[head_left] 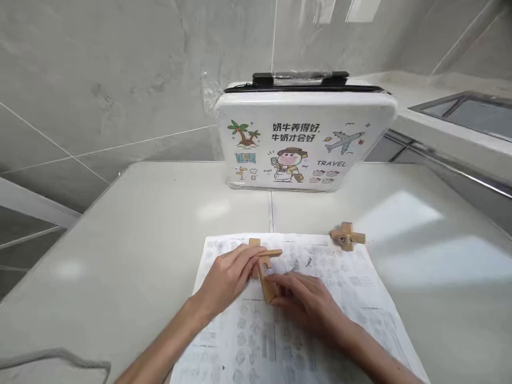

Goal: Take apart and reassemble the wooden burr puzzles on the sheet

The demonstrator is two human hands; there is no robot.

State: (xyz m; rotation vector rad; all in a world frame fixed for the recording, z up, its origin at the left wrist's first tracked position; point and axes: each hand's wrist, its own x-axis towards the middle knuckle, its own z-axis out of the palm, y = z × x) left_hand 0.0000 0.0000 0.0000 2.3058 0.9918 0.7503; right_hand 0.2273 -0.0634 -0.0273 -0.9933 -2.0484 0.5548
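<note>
My left hand point(232, 271) is closed over several light-brown wooden puzzle pieces, its fingertips together near a thin wooden stick point(275, 252) that points right. Just beyond those fingers a square wooden end point(254, 242) sticks out. My right hand point(306, 295) pinches the near end of a longer notched wooden piece point(267, 287), whose far end meets the pieces under my left fingers. Whether these parts are interlocked or merely touching, I cannot tell. Both hands work just above a printed instruction sheet point(240, 341). Part of the wood is hidden behind my fingers.
A cross-shaped wooden puzzle point(347, 237) lies at the sheet's far right corner. Behind stands a white cartoon-printed case point(296, 146) with a black handle, against the grey wall. The pale table point(132, 250) has a seam, and a metal-framed ledge lies at right.
</note>
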